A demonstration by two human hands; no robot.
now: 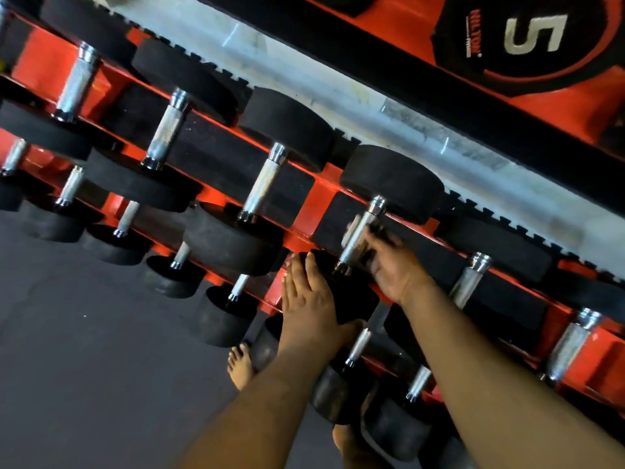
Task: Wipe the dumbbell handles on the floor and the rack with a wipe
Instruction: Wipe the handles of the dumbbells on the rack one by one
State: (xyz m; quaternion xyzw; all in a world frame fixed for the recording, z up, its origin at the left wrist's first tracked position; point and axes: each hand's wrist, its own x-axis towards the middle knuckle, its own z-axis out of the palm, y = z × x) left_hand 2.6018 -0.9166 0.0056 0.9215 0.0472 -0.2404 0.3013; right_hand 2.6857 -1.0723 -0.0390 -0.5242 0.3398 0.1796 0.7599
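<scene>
A red rack (pixel 318 194) holds rows of black dumbbells with chrome knurled handles. My right hand (pixel 395 269) curls round the handle (pixel 358 231) of one upper-row dumbbell and holds a dark wipe (pixel 384 233) against it; motion blur hides the wipe's shape. My left hand (pixel 307 299) lies flat, fingers straight, on the near black head (pixel 355 299) of the same dumbbell. Its far head (pixel 392 184) sits on the rack's back rail.
More dumbbells fill the upper row to the left (pixel 263 184) and right (pixel 571 343), with smaller ones on the lower row (pixel 236 289). A black plate marked 5 (pixel 534 35) lies at top right. Dark floor (pixel 84 350) spreads left. A bare foot (pixel 240 367) stands near the rack.
</scene>
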